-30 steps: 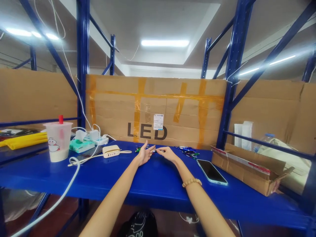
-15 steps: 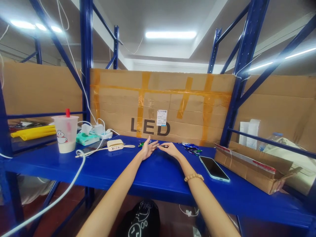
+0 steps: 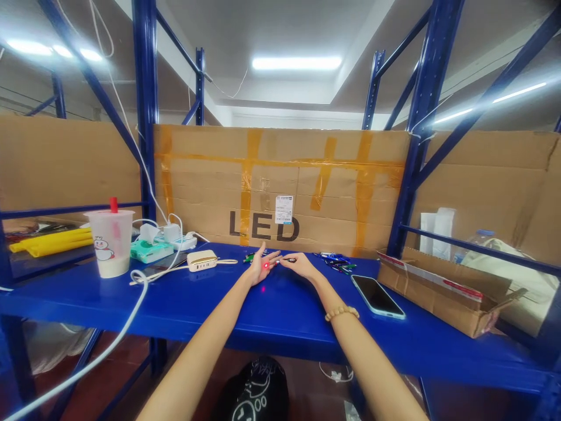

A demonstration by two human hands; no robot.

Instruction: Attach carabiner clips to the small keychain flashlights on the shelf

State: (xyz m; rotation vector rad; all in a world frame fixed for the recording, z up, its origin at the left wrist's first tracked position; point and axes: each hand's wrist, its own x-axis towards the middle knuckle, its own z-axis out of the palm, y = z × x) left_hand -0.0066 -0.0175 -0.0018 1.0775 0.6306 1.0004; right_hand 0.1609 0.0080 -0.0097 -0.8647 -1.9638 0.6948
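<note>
- Head view: left hand (image 3: pixel 263 266) open, palm toward camera, fingers spread, holding nothing.
- Right hand (image 3: pixel 300 266) pinches dark pen (image 3: pixel 287 260) between thumb and fingertips; pen tip points at left palm, just apart from it.
- Red spot (image 3: pixel 266 265) on left palm; second red spot (image 3: pixel 263 289) on blue shelf (image 3: pixel 79 301). Neither shows in earlier frame.
- Loose pens (image 3: pixel 335 262) lie just beyond right hand; phone (image 3: pixel 377 296) lies to its right.

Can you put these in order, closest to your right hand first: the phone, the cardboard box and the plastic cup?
1. Phone: just right of the right hand.
2. Open cardboard box: farther right, at the shelf's end.
3. Plastic cup: far over on the left side.
</note>
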